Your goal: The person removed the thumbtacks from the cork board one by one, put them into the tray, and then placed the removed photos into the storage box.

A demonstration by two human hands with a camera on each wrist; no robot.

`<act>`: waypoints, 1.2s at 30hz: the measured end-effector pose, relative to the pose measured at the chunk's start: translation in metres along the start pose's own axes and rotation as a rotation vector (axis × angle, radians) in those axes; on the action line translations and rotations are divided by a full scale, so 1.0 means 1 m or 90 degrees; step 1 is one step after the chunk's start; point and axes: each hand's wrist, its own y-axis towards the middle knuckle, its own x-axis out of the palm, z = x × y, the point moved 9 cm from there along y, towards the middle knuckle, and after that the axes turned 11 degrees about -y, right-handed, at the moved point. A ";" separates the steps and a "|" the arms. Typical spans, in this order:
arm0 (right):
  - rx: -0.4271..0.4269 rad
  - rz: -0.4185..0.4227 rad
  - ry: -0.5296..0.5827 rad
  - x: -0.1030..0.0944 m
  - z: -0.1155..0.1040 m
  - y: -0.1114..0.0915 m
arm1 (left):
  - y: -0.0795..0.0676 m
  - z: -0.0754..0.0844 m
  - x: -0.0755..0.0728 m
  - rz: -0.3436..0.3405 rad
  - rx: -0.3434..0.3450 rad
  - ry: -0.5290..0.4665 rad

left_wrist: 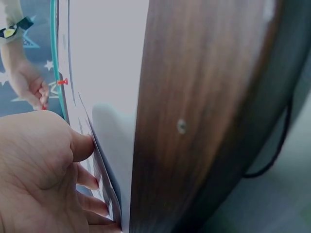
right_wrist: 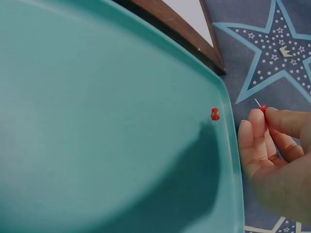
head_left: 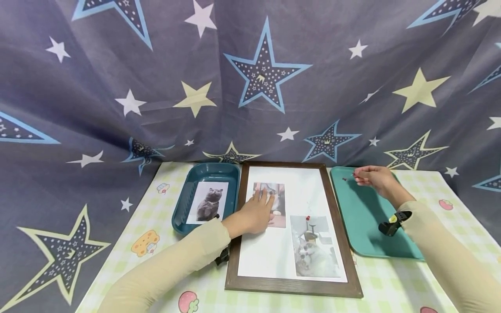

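Note:
My left hand [head_left: 255,214] rests with spread fingers on a cat photo [head_left: 278,208] at the upper left of a white board [head_left: 266,256] in a brown wooden frame [head_left: 293,292]. In the left wrist view its fingertips lie on the photo against the board. My right hand [head_left: 373,179], over the far end of the green tray [head_left: 364,237], pinches a red push pin [right_wrist: 263,108] between thumb and forefinger, its metal point outward. A second red push pin [right_wrist: 215,114] lies on the tray. Another cat photo [head_left: 315,248] sits lower right on the board, with a red push pin [head_left: 308,218] at its top.
Left of the frame stands a dark teal tray [head_left: 178,213] holding a grey cat photo [head_left: 207,202]. A checked cloth [head_left: 156,261] covers the table. A star-printed curtain [head_left: 250,126] hangs right behind everything.

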 end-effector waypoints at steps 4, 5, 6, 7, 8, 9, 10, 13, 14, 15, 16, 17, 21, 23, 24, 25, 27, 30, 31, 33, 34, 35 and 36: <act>0.007 -0.003 0.005 0.001 0.009 0.003 | -0.003 0.000 0.001 -0.008 0.001 -0.019; 0.005 -0.003 0.006 0.001 0.010 0.004 | -0.003 0.000 0.002 -0.008 0.002 -0.023; 0.004 -0.003 0.008 0.002 0.011 0.004 | -0.003 -0.001 0.002 -0.008 0.002 -0.027; 0.003 -0.003 0.009 0.002 0.011 0.004 | -0.003 -0.001 0.003 -0.007 0.002 -0.028; 0.003 -0.003 0.013 0.002 0.012 0.005 | -0.002 -0.002 0.003 -0.005 0.003 -0.027; 0.002 -0.003 0.017 0.002 0.012 0.005 | -0.002 -0.002 0.004 -0.004 0.003 -0.027; 0.000 -0.005 0.025 0.002 0.013 0.005 | -0.002 -0.002 0.004 -0.003 0.003 -0.026; 0.002 -0.014 0.044 0.002 0.015 0.006 | -0.002 -0.002 0.003 -0.001 0.004 -0.019; 0.004 -0.016 0.052 0.002 0.016 0.006 | -0.002 -0.002 0.003 0.000 0.004 -0.018; 0.005 -0.019 0.054 0.002 0.017 0.007 | -0.002 -0.002 0.003 0.000 0.005 -0.019; 0.007 -0.021 0.054 0.003 0.018 0.007 | -0.002 -0.001 0.003 0.000 0.005 -0.020; 0.009 -0.022 0.050 0.003 0.019 0.007 | -0.002 -0.001 0.002 0.000 0.005 -0.021; 0.022 -0.022 0.032 0.003 0.023 0.009 | -0.002 -0.001 0.002 0.002 0.005 -0.024; 0.026 -0.021 0.029 0.003 0.025 0.010 | -0.001 -0.001 0.001 0.005 0.005 -0.019; 0.029 -0.019 0.028 0.003 0.026 0.010 | -0.001 -0.002 0.001 0.006 0.004 -0.019; 0.029 -0.020 0.024 0.003 0.027 0.011 | -0.001 -0.002 0.001 0.006 0.004 -0.019; 0.032 -0.018 0.013 0.004 0.029 0.012 | 0.000 -0.002 0.003 0.006 0.002 -0.018; 0.041 -0.012 -0.014 0.005 0.034 0.013 | 0.001 -0.003 0.005 0.004 -0.001 -0.021; 0.044 -0.010 -0.026 0.006 0.035 0.013 | 0.001 -0.003 0.006 0.003 -0.001 -0.020; 0.049 -0.004 -0.044 0.007 0.036 0.014 | 0.001 -0.003 0.006 0.003 -0.002 -0.018; 0.051 0.000 -0.051 0.007 0.036 0.014 | 0.000 -0.003 0.006 0.003 -0.002 -0.019; 0.051 0.003 -0.058 0.007 0.036 0.014 | 0.000 -0.003 0.006 0.002 -0.003 -0.019; 0.051 0.006 -0.066 0.007 0.036 0.015 | 0.000 -0.003 0.005 0.004 -0.003 -0.019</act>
